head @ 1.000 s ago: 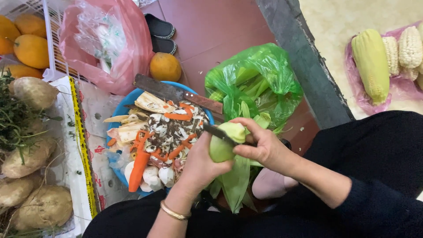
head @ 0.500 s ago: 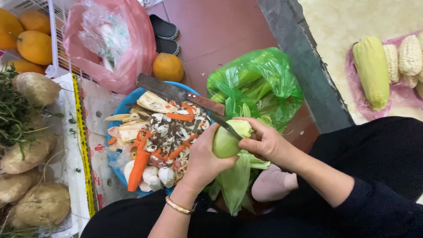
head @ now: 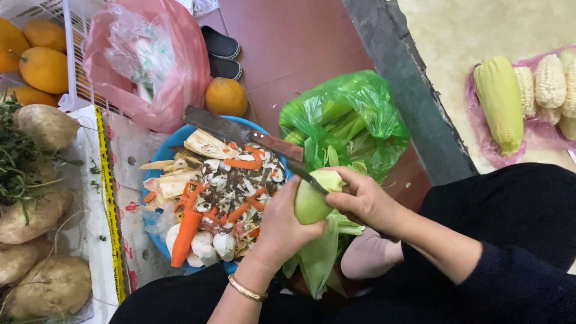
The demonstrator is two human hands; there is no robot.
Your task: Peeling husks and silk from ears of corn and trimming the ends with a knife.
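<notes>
Both hands meet around an ear of corn (head: 312, 201) just right of centre frame. The left hand (head: 282, 225) has its fingers wrapped tight on the green husk from below, and the right hand (head: 363, 201) pinches a small knife (head: 306, 177) with its blade laid on the top of the ear. Loose husk leaves (head: 321, 258) hang down underneath. Left of that sits a blue basin (head: 159, 240) full of peelings with a cleaver (head: 240, 132) across it, green bag (head: 354, 120) behind.
</notes>
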